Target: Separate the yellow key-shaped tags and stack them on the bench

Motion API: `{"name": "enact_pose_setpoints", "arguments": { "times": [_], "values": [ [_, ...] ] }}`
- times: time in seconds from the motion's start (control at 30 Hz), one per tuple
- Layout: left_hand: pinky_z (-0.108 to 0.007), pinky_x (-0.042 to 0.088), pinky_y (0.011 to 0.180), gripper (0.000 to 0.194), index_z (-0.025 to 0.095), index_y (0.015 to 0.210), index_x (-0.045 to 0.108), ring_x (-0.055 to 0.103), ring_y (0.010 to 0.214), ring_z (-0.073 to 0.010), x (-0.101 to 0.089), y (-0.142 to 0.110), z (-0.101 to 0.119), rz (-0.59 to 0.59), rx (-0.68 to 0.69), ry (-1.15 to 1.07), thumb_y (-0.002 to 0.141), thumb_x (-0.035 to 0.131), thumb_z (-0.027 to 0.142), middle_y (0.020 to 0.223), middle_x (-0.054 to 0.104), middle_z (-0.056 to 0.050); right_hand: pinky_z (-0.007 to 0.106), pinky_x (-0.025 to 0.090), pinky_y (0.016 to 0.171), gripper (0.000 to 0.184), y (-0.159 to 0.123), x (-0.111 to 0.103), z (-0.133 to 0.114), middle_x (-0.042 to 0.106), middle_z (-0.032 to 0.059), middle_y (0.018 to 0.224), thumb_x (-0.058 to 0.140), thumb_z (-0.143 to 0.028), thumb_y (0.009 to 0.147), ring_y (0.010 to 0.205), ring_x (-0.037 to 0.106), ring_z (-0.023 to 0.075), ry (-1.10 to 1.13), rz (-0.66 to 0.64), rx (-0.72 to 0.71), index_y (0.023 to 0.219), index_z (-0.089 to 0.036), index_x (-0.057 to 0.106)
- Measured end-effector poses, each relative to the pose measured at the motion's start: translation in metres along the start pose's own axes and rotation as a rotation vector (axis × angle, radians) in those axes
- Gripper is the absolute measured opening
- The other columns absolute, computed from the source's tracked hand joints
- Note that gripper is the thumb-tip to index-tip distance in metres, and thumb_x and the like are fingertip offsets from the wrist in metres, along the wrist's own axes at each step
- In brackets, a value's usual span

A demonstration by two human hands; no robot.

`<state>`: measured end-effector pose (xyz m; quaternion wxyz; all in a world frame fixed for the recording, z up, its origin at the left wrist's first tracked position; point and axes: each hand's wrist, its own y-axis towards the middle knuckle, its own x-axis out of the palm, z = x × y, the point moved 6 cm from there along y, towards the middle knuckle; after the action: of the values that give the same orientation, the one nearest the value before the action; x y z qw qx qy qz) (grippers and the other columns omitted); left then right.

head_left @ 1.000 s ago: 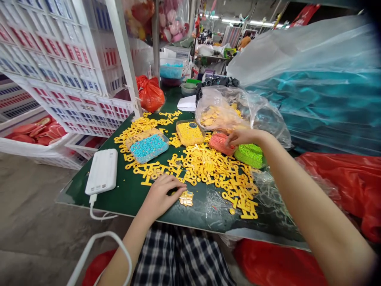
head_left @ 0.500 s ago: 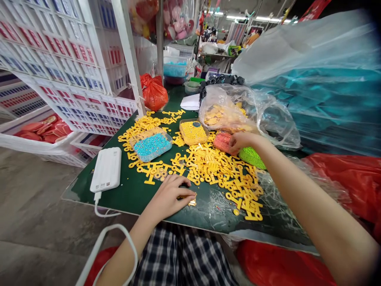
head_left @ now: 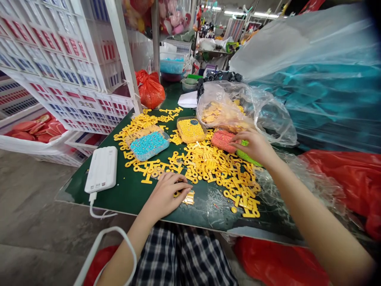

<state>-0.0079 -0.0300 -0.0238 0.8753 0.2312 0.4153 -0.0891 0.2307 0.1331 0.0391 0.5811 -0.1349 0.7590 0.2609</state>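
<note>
My left hand point(head_left: 166, 192) rests on the green board point(head_left: 131, 194) near its front edge, fingers curled over a small yellow beaded piece point(head_left: 188, 197). My right hand point(head_left: 253, 145) hovers between the tub of pink-red beads point(head_left: 224, 140) and the tub of green beads point(head_left: 248, 155), its fingers pinched together; what they hold is too small to see. A heap of yellow plastic parts point(head_left: 214, 167) covers the middle of the board. Trays of blue beads point(head_left: 148, 144) and yellow beads point(head_left: 190, 130) stand behind the heap.
A white power bank point(head_left: 101, 169) with its cable lies at the board's left. A clear bag of yellow parts point(head_left: 238, 109) sits at the back right, beside large teal-filled plastic bags point(head_left: 321, 95). White crates point(head_left: 59, 59) stand at the left, red bags point(head_left: 150, 91) behind.
My right hand has drawn back from the pink-red bead tub toward me and to the right. My left hand stays curled over the beaded piece.
</note>
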Motion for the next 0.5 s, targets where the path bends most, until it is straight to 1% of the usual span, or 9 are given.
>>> {"name": "enact_pose_setpoints", "arguments": {
  "times": [0.03,0.1,0.17,0.23,0.27,0.33,0.4,0.5],
  "values": [
    [-0.039,0.040,0.084,0.020,0.024,0.096,0.073,0.057,0.094,-0.0207,0.000,0.000,0.000,-0.004,0.004,0.010,0.095,0.053,0.028,0.100,0.067,-0.004,0.038,0.043,0.080,0.026,-0.014,-0.005,-0.018,0.070,0.0097,0.093,0.057,-0.041,0.090,0.091,0.058,0.0265,0.056,0.083,-0.037,0.086,-0.020,0.071],
    [-0.038,0.040,0.084,0.020,0.024,0.096,0.072,0.057,0.094,-0.0205,0.001,0.001,0.001,-0.016,0.009,0.029,0.095,0.053,0.027,0.100,0.067,-0.003,0.036,0.045,0.077,0.024,-0.044,-0.003,-0.060,0.071,0.0063,0.087,0.056,-0.040,0.092,0.086,0.059,0.0231,0.203,0.123,-0.153,0.087,-0.022,0.070],
    [-0.038,0.039,0.083,0.019,0.023,0.096,0.072,0.057,0.093,-0.0203,0.001,0.001,0.001,-0.016,0.010,0.053,0.095,0.053,0.026,0.101,0.068,-0.003,0.034,0.047,0.076,0.022,-0.071,0.009,-0.101,0.072,0.0035,0.085,0.054,-0.037,0.095,0.081,0.060,0.0196,0.327,0.103,-0.235,0.087,-0.022,0.068],
    [-0.038,0.038,0.085,0.017,0.022,0.096,0.071,0.058,0.093,-0.0203,0.002,0.001,0.000,-0.002,0.008,0.083,0.094,0.054,0.025,0.100,0.069,-0.003,0.032,0.048,0.074,0.021,-0.091,0.028,-0.130,0.071,0.0022,0.084,0.053,-0.034,0.096,0.079,0.060,0.0178,0.399,0.056,-0.232,0.087,-0.022,0.067],
    [-0.039,0.038,0.086,0.017,0.021,0.096,0.071,0.058,0.093,-0.0202,0.002,0.000,0.000,0.008,0.010,0.098,0.094,0.055,0.024,0.100,0.069,-0.003,0.031,0.049,0.072,0.020,-0.097,0.038,-0.140,0.071,0.0022,0.085,0.051,-0.031,0.097,0.079,0.060,0.0174,0.422,0.034,-0.215,0.089,-0.022,0.067],
    [-0.039,0.037,0.087,0.017,0.021,0.096,0.071,0.058,0.093,-0.0199,0.003,0.000,0.000,0.024,0.013,0.122,0.094,0.054,0.024,0.098,0.069,-0.003,0.030,0.049,0.068,0.020,-0.105,0.053,-0.153,0.071,0.0025,0.084,0.050,-0.029,0.097,0.077,0.059,0.0175,0.420,0.035,-0.184,0.089,-0.022,0.068],
    [-0.038,0.037,0.086,0.017,0.022,0.096,0.071,0.058,0.090,-0.0194,0.004,0.000,0.001,0.028,0.014,0.134,0.094,0.054,0.025,0.095,0.070,-0.002,0.031,0.049,0.065,0.020,-0.108,0.064,-0.157,0.070,0.0031,0.083,0.052,-0.028,0.096,0.075,0.058,0.0182,0.390,0.053,-0.146,0.088,-0.022,0.068],
    [-0.038,0.036,0.084,0.016,0.022,0.094,0.070,0.057,0.088,-0.0191,0.004,0.000,0.002,0.024,0.012,0.134,0.094,0.055,0.025,0.091,0.070,-0.002,0.031,0.049,0.064,0.016,-0.109,0.073,-0.158,0.070,0.0031,0.082,0.055,-0.026,0.094,0.075,0.058,0.0186,0.385,0.072,-0.109,0.087,-0.022,0.069]
  ]
}}
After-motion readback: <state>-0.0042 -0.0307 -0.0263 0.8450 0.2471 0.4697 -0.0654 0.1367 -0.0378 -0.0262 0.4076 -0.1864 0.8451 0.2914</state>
